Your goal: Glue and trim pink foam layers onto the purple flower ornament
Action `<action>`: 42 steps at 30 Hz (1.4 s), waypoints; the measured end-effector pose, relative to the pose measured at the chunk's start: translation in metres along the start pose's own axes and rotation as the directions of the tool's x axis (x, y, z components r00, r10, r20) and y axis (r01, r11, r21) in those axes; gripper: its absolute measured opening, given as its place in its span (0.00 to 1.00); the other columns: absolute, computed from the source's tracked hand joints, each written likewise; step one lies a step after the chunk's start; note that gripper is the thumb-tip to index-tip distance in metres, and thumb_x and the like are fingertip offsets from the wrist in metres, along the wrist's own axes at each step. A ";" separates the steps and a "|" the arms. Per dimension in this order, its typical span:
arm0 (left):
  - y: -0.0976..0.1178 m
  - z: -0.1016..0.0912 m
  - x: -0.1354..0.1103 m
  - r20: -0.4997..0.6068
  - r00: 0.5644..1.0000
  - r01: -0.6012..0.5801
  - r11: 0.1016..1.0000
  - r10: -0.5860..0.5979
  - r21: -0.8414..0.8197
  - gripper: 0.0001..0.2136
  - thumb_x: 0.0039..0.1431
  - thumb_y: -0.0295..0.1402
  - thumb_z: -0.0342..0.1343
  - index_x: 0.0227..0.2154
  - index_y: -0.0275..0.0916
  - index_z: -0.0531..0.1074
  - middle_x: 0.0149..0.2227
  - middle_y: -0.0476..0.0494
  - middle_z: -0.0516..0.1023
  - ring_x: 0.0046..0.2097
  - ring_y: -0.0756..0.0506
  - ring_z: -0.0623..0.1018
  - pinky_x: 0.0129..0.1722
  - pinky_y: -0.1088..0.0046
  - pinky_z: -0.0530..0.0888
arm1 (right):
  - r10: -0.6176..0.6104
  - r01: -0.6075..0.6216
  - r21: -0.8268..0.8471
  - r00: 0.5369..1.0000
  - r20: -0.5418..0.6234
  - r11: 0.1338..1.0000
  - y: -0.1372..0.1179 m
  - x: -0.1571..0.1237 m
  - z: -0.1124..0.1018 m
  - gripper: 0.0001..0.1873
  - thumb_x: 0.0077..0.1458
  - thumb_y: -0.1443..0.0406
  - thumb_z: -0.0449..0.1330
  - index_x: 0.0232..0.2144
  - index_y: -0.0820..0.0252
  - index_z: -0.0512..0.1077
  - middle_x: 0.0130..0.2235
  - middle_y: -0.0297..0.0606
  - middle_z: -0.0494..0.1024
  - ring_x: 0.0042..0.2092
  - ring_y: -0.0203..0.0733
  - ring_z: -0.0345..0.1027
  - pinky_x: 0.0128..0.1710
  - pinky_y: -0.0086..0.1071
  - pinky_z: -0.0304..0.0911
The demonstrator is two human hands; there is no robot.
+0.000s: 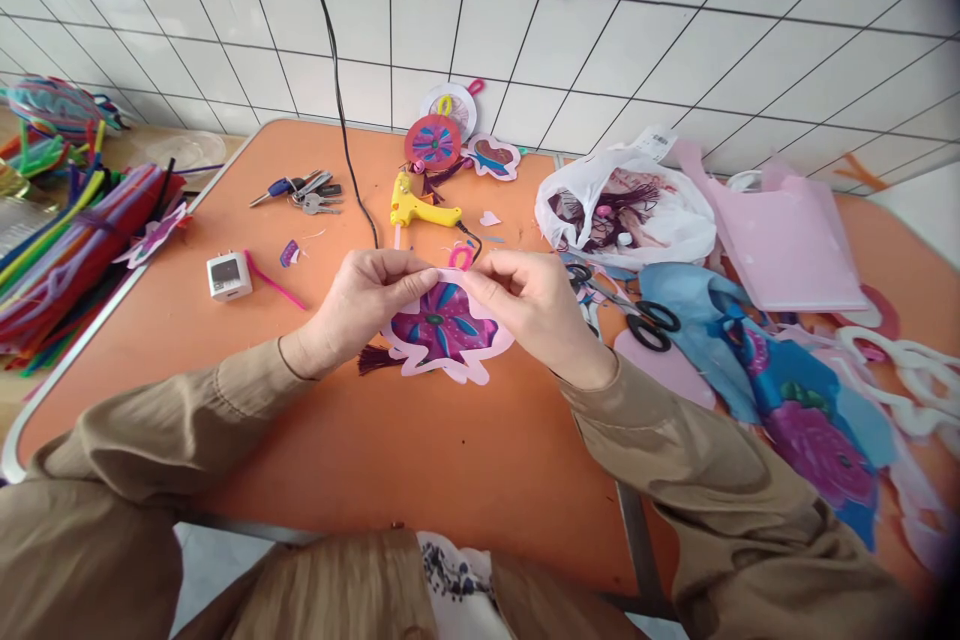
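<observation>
Between my hands hangs a pink-edged paper flower ornament (450, 325) with a purple and blue flower pattern, a pink loop (461, 256) at its top and a dark tassel (377, 358) at its lower left. My left hand (369, 298) pinches its upper left edge between thumb and forefinger. On the upper right edge, my right hand (536, 305) pinches the paper the same way. Just beyond my hands, a yellow glue gun (420, 208) lies on the orange table (450, 460).
Keys (304, 190) and a white charger (229, 276) lie to the left, near bundled pipe cleaners (90, 240). Other ornaments (433, 142) rest by the tiled wall. To the right are a white plastic bag (630, 205), scissors (634, 305) and blue fabric (795, 390).
</observation>
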State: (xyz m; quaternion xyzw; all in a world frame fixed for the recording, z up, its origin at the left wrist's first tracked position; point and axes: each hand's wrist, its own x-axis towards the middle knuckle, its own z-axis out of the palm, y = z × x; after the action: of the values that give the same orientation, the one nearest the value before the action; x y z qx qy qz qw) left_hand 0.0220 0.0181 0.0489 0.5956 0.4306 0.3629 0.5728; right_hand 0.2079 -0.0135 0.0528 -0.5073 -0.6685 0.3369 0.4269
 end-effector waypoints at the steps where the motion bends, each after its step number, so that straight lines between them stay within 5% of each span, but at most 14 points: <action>1: -0.001 0.000 0.001 0.000 1.000 0.025 1.000 -0.025 -0.016 0.12 0.51 0.40 0.65 0.26 0.34 0.79 0.22 0.47 0.79 0.22 0.52 0.73 0.20 0.80 0.69 | 0.022 -0.022 0.020 1.000 0.012 1.000 -0.001 0.000 -0.001 0.19 0.59 0.59 0.56 0.18 0.60 0.61 0.20 0.29 0.61 0.24 0.30 0.53 0.23 0.29 0.49; 10: 0.000 -0.001 0.002 0.004 1.000 0.019 1.000 -0.019 0.016 0.11 0.52 0.38 0.63 0.26 0.33 0.78 0.21 0.48 0.77 0.21 0.54 0.72 0.19 0.81 0.68 | 0.060 -0.062 0.079 0.998 0.024 0.995 -0.001 0.003 -0.003 0.19 0.59 0.58 0.56 0.19 0.60 0.64 0.21 0.32 0.65 0.26 0.33 0.58 0.27 0.31 0.53; 19: 0.005 -0.002 0.001 0.171 0.985 -0.037 0.989 0.012 0.144 0.13 0.54 0.40 0.61 0.29 0.32 0.79 0.26 0.43 0.80 0.25 0.50 0.75 0.23 0.78 0.70 | 0.093 -0.106 0.167 0.992 0.081 0.980 0.005 0.006 -0.002 0.17 0.56 0.59 0.59 0.19 0.61 0.67 0.21 0.31 0.67 0.26 0.33 0.62 0.28 0.30 0.59; 28: 0.001 -0.001 0.008 -0.009 0.998 0.057 0.997 -0.056 0.056 0.12 0.51 0.39 0.63 0.24 0.33 0.76 0.20 0.48 0.75 0.19 0.52 0.71 0.18 0.78 0.66 | 0.064 -0.067 0.017 0.989 0.132 0.998 0.004 0.005 -0.006 0.19 0.55 0.55 0.60 0.19 0.61 0.67 0.21 0.33 0.69 0.25 0.33 0.59 0.25 0.30 0.54; 42: -0.002 -0.001 0.011 0.008 0.981 0.193 0.975 -0.194 -0.112 0.12 0.48 0.39 0.66 0.23 0.33 0.75 0.20 0.47 0.75 0.19 0.52 0.72 0.17 0.79 0.67 | 0.040 -0.036 -0.048 0.995 0.087 0.998 0.012 0.007 -0.001 0.15 0.55 0.60 0.59 0.20 0.62 0.68 0.22 0.34 0.73 0.25 0.33 0.63 0.26 0.29 0.57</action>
State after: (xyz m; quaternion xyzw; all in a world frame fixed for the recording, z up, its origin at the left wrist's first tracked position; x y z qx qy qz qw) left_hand 0.0247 0.0290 0.0467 0.5172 0.4661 0.3299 0.6375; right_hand 0.2125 -0.0040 0.0440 -0.5144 -0.6845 0.3512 0.3788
